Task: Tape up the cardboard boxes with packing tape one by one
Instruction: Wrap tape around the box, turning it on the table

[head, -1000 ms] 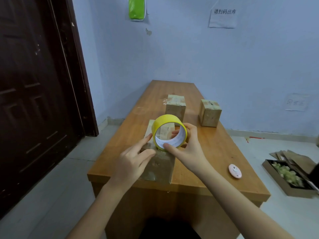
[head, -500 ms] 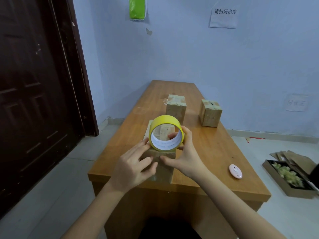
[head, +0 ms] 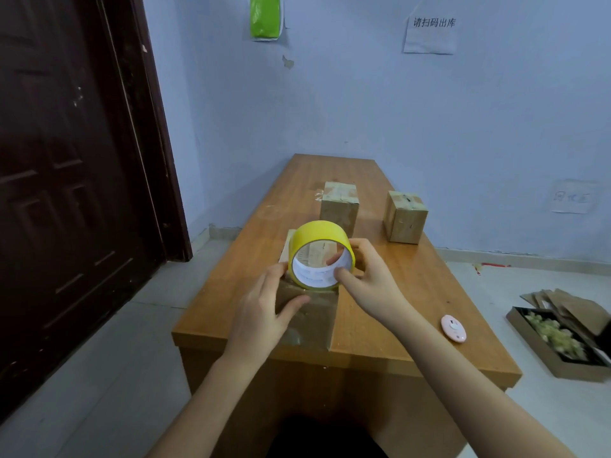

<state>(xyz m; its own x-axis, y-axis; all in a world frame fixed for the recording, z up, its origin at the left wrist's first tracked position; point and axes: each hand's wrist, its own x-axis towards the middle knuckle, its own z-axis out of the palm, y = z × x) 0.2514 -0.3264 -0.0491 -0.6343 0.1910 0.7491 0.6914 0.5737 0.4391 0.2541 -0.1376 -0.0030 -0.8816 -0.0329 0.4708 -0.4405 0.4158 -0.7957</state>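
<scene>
A yellow roll of packing tape (head: pixel 314 234) sits low over the near cardboard box (head: pixel 310 320) at the table's front edge. My right hand (head: pixel 367 282) grips the roll, with fingers inside its white core and the thumb on the rim. My left hand (head: pixel 263 312) presses on the box's left top edge, thumb across its front face. Two more cardboard boxes stand farther back, one in the middle (head: pixel 340 206) and one to the right (head: pixel 405 217), both with tape on their tops.
The wooden table (head: pixel 413 292) runs away from me to the blue wall. A small pink round object (head: pixel 453 328) lies on its right front part. A dark door (head: pixel 66 180) is on the left. An open carton with pale scraps (head: pixel 558 338) lies on the floor at the right.
The tape roll has come down and slightly left, closer to the near box. My left hand has shifted from touching the roll's side to pressing on the box.
</scene>
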